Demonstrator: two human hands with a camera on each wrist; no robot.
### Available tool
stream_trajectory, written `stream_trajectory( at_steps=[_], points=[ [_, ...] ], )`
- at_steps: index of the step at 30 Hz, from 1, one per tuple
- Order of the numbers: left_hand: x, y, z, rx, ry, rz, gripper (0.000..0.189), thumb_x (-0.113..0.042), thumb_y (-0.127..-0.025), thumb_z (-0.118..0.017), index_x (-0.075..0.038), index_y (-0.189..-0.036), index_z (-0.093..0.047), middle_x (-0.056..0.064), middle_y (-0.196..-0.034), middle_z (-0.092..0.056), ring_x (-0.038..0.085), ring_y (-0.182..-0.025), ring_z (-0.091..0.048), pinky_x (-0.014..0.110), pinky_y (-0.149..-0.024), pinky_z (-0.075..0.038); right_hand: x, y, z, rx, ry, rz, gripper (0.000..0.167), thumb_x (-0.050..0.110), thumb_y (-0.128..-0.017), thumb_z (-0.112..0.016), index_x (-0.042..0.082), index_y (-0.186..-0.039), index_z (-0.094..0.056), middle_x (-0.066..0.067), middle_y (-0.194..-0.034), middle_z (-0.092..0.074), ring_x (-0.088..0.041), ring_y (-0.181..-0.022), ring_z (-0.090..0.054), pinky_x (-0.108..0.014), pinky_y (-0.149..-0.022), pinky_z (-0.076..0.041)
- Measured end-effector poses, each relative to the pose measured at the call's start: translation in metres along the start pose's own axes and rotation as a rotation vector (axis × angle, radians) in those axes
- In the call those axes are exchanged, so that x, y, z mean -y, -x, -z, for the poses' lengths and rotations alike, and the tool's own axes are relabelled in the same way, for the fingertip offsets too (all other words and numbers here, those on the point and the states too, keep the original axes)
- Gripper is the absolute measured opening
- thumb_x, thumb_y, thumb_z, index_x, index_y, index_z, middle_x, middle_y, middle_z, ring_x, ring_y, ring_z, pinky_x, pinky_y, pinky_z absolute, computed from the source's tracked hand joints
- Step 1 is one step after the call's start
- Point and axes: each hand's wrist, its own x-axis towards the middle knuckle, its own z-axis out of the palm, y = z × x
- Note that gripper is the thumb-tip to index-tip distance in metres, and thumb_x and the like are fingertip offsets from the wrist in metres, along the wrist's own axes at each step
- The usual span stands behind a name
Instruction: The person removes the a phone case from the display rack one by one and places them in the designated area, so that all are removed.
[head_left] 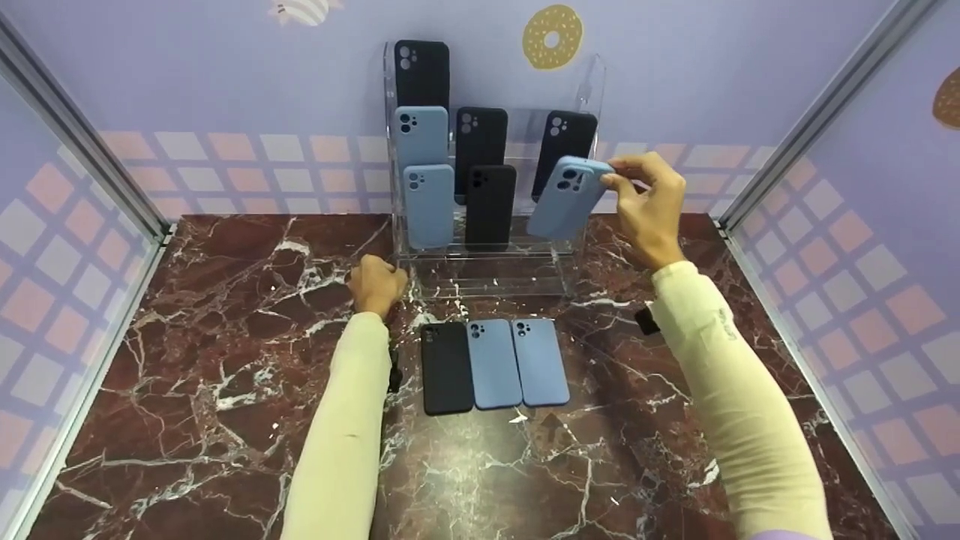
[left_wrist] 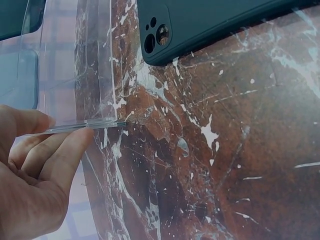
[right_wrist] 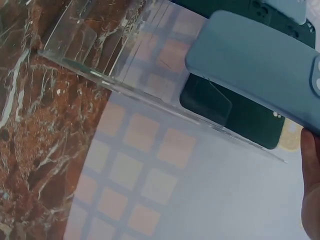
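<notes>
My right hand (head_left: 651, 206) pinches a light blue phone case (head_left: 566, 199) by its top corner, tilted in front of the right side of a clear acrylic display stand (head_left: 487, 287). In the right wrist view the blue case (right_wrist: 250, 60) overlaps a black phone case (right_wrist: 240, 115) on the stand. My left hand (head_left: 377, 285) is at the stand's lower left corner; in the left wrist view its thumb and fingers grip the clear side panel (left_wrist: 75, 126). Two blue cases (head_left: 429, 206) stand in the left column, with several black cases (head_left: 491, 206) about them.
A black case (head_left: 448, 367) and two blue cases (head_left: 495, 364) lie side by side on the dark red marbled table (head_left: 225, 420), in front of the stand. Purple panels with a checked band (head_left: 285, 161) enclose the table at the back and sides.
</notes>
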Motion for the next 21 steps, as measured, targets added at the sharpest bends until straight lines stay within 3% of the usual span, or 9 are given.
stream_trajectory(
  at_steps=[4, 7, 12, 21],
  points=[
    [0.0, -0.001, 0.0, 0.001, -0.017, -0.018, 0.03, -0.013, -0.084, -0.06, -0.001, -0.106, -0.076, 0.02, -0.115, -0.072, 0.044, -0.114, -0.063, 0.052, -0.102, -0.046, 0.005, 0.009, 0.013, 0.037, 0.014, 0.011, 0.014, -0.015, -0.079, -0.076, -0.016, -0.091, -0.069, -0.027, -0.091, -0.071, -0.018, -0.079, -0.07, -0.028, -0.081, -0.058],
    [0.001, -0.001, 0.001, 0.0, -0.022, -0.028, 0.031, -0.013, -0.084, -0.06, 0.0, -0.107, -0.076, 0.02, -0.115, -0.073, 0.043, -0.115, -0.063, 0.052, -0.104, -0.045, 0.006, 0.016, 0.025, 0.089, 0.044, -0.026, 0.014, -0.012, -0.08, -0.076, -0.014, -0.092, -0.07, -0.024, -0.092, -0.072, -0.011, -0.08, -0.067, -0.026, -0.08, -0.057],
    [0.003, 0.0, 0.002, 0.003, -0.024, -0.031, 0.032, -0.012, -0.083, -0.059, 0.0, -0.108, -0.076, 0.019, -0.114, -0.073, 0.044, -0.115, -0.064, 0.052, -0.103, -0.046, 0.001, 0.03, 0.046, 0.22, 0.101, -0.156, 0.014, -0.006, -0.082, -0.077, -0.008, -0.095, -0.072, -0.018, -0.093, -0.074, -0.006, -0.077, -0.065, -0.02, -0.075, -0.054],
    [0.002, 0.0, 0.001, 0.001, -0.022, -0.047, 0.032, -0.013, -0.084, -0.061, 0.0, -0.108, -0.076, 0.019, -0.115, -0.073, 0.044, -0.115, -0.063, 0.052, -0.103, -0.045, -0.033, 0.059, 0.073, 0.402, 0.219, -0.354, 0.015, -0.002, -0.084, -0.078, -0.005, -0.097, -0.073, -0.019, -0.094, -0.074, -0.022, -0.076, -0.068, -0.018, -0.066, -0.053]
  ],
)
